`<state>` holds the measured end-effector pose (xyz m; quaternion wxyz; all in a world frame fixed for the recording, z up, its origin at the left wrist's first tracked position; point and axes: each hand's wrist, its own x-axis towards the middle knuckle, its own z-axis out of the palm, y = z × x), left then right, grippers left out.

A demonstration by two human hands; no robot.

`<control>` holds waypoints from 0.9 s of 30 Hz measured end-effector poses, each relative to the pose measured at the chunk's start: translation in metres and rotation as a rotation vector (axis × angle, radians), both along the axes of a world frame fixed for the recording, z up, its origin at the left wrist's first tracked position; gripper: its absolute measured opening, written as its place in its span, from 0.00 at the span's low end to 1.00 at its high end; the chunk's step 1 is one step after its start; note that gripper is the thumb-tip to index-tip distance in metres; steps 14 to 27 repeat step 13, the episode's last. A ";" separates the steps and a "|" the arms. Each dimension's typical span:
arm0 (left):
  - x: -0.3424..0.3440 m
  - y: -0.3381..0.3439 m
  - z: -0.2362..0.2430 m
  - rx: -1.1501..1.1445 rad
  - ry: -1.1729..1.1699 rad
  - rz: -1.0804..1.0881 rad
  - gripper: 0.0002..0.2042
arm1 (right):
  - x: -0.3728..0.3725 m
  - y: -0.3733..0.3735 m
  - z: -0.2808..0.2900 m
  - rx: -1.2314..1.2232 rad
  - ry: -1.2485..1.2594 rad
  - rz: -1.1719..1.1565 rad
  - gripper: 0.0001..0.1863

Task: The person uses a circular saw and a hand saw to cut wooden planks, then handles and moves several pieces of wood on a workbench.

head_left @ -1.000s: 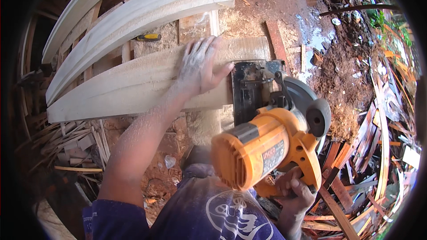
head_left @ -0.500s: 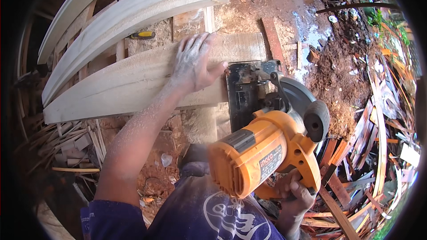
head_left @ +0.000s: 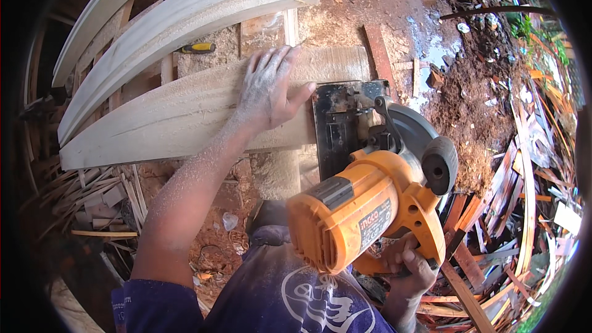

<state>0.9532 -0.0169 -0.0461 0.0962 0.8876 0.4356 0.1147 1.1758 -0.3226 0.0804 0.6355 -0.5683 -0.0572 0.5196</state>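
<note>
Dusted with sawdust, my left hand (head_left: 269,89) lies flat across a pale curved wooden board (head_left: 179,114), its fingers stretched toward the far edge and its thumb out beside the saw's plate. My right hand (head_left: 407,263) is wrapped round the rear handle of an orange and black circular saw (head_left: 348,216). The saw's dark metal base plate (head_left: 336,129) rests over the right end of the board. Its grey guard and black front knob (head_left: 439,166) show on the right. The blade's contact with the wood is hidden by the plate and motor.
Two more curved boards, a thick one (head_left: 191,24) and one at far left (head_left: 102,15), lie beyond. A yellow-handled tool (head_left: 198,48) sits between boards. Wood scraps (head_left: 493,228) are heaped at right and offcuts (head_left: 102,200) at left. A reddish plank (head_left: 377,52) lies past the board's end.
The saw has slid very slightly away from me along the board's right end. My left hand has stayed in the same place on the board.
</note>
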 end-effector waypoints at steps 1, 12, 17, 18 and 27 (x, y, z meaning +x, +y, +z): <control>-0.001 0.000 -0.001 0.011 0.001 0.003 0.37 | -0.001 0.001 0.000 -0.009 -0.008 0.002 0.28; -0.003 0.002 -0.003 0.030 -0.015 -0.004 0.37 | -0.003 0.009 0.001 -0.025 -0.008 0.016 0.29; -0.003 0.002 -0.002 0.022 -0.014 -0.009 0.37 | -0.002 0.009 -0.001 -0.019 -0.013 0.019 0.30; -0.003 0.002 -0.002 0.022 -0.014 -0.009 0.37 | -0.002 0.009 -0.001 -0.019 -0.013 0.019 0.30; -0.003 0.002 -0.002 0.022 -0.014 -0.009 0.37 | -0.002 0.009 -0.001 -0.019 -0.013 0.019 0.30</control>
